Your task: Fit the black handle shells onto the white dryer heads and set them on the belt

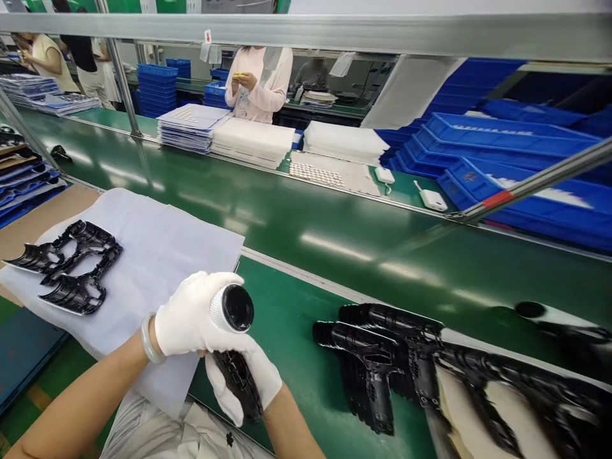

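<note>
My left hand (189, 319), in a white glove, is closed round the barrel of a gun-shaped plastic housing (238, 308). The barrel's ribbed white rim and round black end face up toward me. My right hand (262, 370), also gloved, wraps the black handle below, its inner ribs showing between thumb and fingers. To the left, several black half-shells (88, 268) lie open side up on a white sheet (167, 233). On the right, several more black gun-shaped housings (377, 357) lie in overlapping rows on the green bench, some of them blurred.
A green conveyor belt (268, 197) runs across in front. Beyond it are paper stacks (253, 137), blue trays (516, 143) and a person (261, 83) holding something yellow. A metal rail (306, 30) crosses overhead. A blurred white-and-black part (559, 315) sits on the belt at right.
</note>
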Demonstrator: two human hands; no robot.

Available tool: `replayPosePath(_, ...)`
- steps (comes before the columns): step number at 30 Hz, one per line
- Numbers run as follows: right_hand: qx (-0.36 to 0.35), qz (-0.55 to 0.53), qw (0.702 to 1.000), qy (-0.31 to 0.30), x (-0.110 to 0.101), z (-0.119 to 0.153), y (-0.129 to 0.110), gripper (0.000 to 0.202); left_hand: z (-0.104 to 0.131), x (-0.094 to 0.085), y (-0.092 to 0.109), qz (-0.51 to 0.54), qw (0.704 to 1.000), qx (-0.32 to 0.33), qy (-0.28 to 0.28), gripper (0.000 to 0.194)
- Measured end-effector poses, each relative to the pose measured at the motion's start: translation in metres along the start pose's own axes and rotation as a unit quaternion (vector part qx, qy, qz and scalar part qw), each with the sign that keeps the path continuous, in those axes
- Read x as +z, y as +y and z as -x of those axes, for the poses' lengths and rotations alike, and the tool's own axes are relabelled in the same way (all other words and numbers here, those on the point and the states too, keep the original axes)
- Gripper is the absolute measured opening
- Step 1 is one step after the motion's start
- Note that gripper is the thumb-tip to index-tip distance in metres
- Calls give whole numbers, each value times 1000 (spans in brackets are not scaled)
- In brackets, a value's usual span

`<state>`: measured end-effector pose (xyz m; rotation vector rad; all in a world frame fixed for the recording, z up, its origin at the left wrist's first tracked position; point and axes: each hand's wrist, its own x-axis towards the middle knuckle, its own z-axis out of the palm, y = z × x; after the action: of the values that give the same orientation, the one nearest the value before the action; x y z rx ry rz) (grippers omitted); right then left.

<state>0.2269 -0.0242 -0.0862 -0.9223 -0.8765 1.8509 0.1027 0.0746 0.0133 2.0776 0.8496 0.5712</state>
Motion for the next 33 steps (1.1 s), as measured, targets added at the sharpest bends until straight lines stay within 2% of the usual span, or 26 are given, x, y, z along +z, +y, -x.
replayPosePath(2,13,-201,977,-76,2,6,1,60,0,6,-8,97,995,-21,21,74)
replayPosePath(4,-34,-345,930,-119,5,14,-4,55,2,10,-17,183,982,-20,41,76)
replayPosePath(6,-99,-403,895,-161,10,25,-12,50,4,12,-24,204,978,-10,48,73)
replayPosePath(7,-124,-405,891,-165,12,30,-15,50,5,13,-26,198,979,-7,44,73)
replayPosePath(9,-138,-377,908,-118,18,38,-17,53,7,15,-28,190,981,-11,29,73)
replayPosePath(13,-81,-259,962,12,24,51,-11,65,10,20,-27,248,969,-16,12,68)
replayPosePath(19,-79,-139,985,58,17,59,-8,59,12,26,-19,347,938,0,15,54)
replayPosePath(23,-117,-71,989,56,12,51,-10,57,11,26,-12,321,947,1,27,55)
replayPosePath(27,-142,-57,985,77,10,47,-8,54,13,27,-1,281,958,-42,30,69)
replayPosePath(30,-107,-41,991,62,8,48,-7,56,14,31,8,247,964,-94,40,78)
replayPosePath(33,-61,72,991,98,4,48,-12,49,15,37,13,219,964,-135,64,84)
